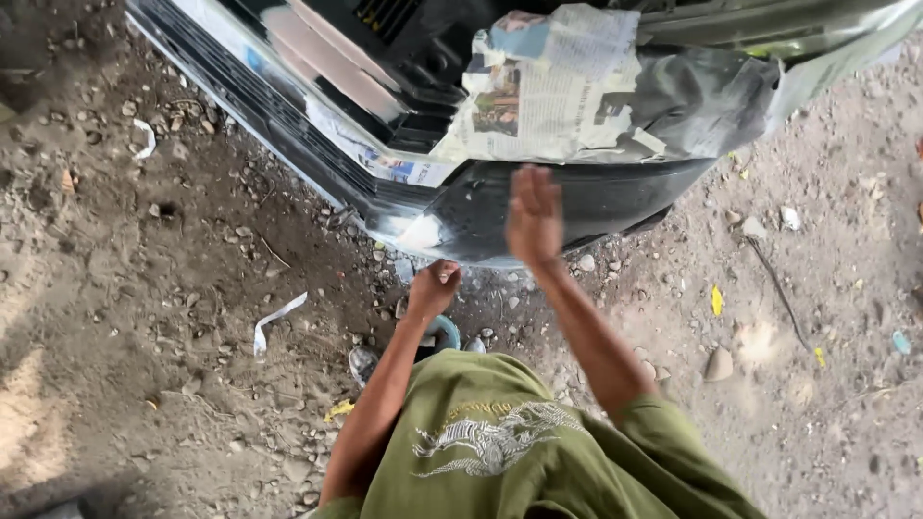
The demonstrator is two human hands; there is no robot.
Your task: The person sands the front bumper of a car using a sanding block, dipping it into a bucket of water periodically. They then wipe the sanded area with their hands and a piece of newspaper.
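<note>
A glossy black car bumper (577, 197) fills the top of the head view, with newspaper (548, 86) masked over part of it. My right hand (535, 216) lies flat against the bumper's lower black panel, fingers pointing up; it is blurred. My left hand (435, 286) hangs lower, just under the bumper's bottom edge, fingers curled into a loose fist. Whether it holds anything small I cannot tell. My olive green shirt (500, 442) fills the bottom centre.
Bare dirt ground with pebbles and stones (719, 363) lies all round. Strips of white tape (274, 319) and yellow scraps (716, 300) lie on it. A foot in a sandal (444, 334) shows below my left hand. A thin stick (774, 279) lies at right.
</note>
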